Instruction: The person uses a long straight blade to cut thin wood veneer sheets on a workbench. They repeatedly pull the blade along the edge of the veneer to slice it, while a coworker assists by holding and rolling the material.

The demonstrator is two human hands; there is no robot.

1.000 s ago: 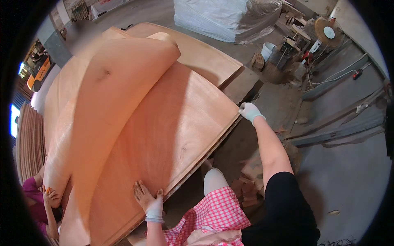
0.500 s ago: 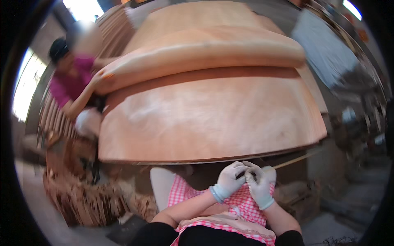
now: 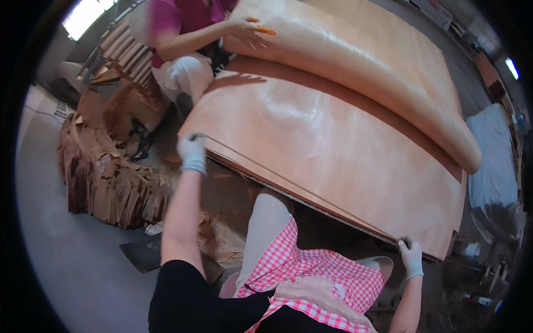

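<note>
A stack of thin reddish-tan wood veneer sheets lies in front of me. Along its near edge runs a thin pale strip, stretching between my two hands. My left hand, in a white glove, is closed at the strip's left end by the stack's near left corner. At the other end, my right hand, also gloved, has its fingers pinched by the near right edge. Whether either hand also grips a sheet's edge is hidden. Farther back, the top veneer sheet is curled over in a wide roll.
A co-worker in a magenta shirt stands at the far left, one hand on the rolled sheet, with something orange at the fingers. Ragged veneer scraps are heaped at left. Plastic-wrapped material stands at right.
My hands were together over my lap; they have spread to the two ends of the stack's near edge. My view has turned left. The co-worker's hand remains at the roll.
</note>
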